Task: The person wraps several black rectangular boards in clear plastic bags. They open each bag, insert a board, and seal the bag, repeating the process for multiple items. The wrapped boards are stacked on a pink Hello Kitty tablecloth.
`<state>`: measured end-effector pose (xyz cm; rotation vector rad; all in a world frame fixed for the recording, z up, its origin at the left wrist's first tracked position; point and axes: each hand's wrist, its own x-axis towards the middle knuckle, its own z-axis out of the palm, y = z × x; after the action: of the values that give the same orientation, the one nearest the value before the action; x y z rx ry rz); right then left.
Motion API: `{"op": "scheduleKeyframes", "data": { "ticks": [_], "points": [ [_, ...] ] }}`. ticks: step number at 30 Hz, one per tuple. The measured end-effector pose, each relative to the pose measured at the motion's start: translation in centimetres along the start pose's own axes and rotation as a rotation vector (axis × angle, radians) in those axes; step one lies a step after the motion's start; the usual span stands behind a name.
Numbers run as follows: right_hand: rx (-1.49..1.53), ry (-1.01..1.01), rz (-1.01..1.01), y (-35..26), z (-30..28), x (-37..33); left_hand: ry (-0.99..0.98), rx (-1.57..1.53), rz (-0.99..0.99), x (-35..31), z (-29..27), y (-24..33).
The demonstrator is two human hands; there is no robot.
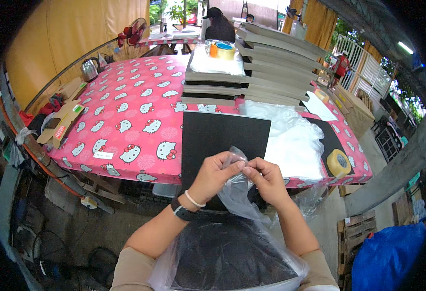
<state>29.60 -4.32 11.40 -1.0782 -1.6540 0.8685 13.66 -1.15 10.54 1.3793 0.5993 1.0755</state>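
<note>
My left hand [213, 177], with a dark watch and a pale band at the wrist, is closed in a pinch on a clear plastic bag [239, 199]. Close beside it, my right hand [267, 179] pinches the same gathered plastic, fingertips nearly touching the left thumb. The plastic hangs from my fingers down toward my body. Against me lies a black panel [217, 254] with clear plastic around it. Behind my hands, a flat black board [225, 133] rests at the table's near edge; my hands and the plastic hide part of its lower right.
Clear plastic bags [295, 145] are piled right of the board, near a tape roll [339, 162]. Stacked panels [281, 63] rise at the back of the pink patterned table [125, 123]. Flattened cardboard [62, 123] and a kettle [90, 69] are at left. People are in the background.
</note>
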Motion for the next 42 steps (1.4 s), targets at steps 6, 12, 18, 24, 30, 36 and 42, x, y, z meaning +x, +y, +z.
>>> {"op": "scheduleKeyframes", "data": {
  "ticks": [6, 12, 18, 24, 30, 36, 42],
  "points": [
    [-0.063, 0.077, -0.001, -0.1, -2.0, -1.6, -0.047, -0.007, 0.394, -4.3, 1.7, 10.6],
    [0.008, -0.009, -0.026, -0.2, -0.7, -1.5, -0.292, -0.491, 0.471, -9.3, 2.9, 14.1],
    [0.011, 0.000, -0.006, 0.6, -1.8, -2.2, -0.335, -0.546, 0.484, -8.5, 3.0, 12.6],
    [0.047, -0.021, -0.006, 0.3, -1.2, -1.8, -0.319, -0.580, 0.501, -8.4, 2.4, 12.2],
    [0.042, -0.032, -0.020, 0.7, -1.1, -1.7, -0.314, -0.597, 0.509, -8.2, 2.2, 11.8],
    [0.045, -0.035, -0.031, 0.7, -1.0, -1.7, -0.302, -0.600, 0.519, -8.4, 2.1, 11.9],
    [-0.002, 0.001, -0.026, 0.9, -1.6, -1.9, -0.240, -0.585, 0.518, -8.7, 0.9, 11.2]
  ]
}}
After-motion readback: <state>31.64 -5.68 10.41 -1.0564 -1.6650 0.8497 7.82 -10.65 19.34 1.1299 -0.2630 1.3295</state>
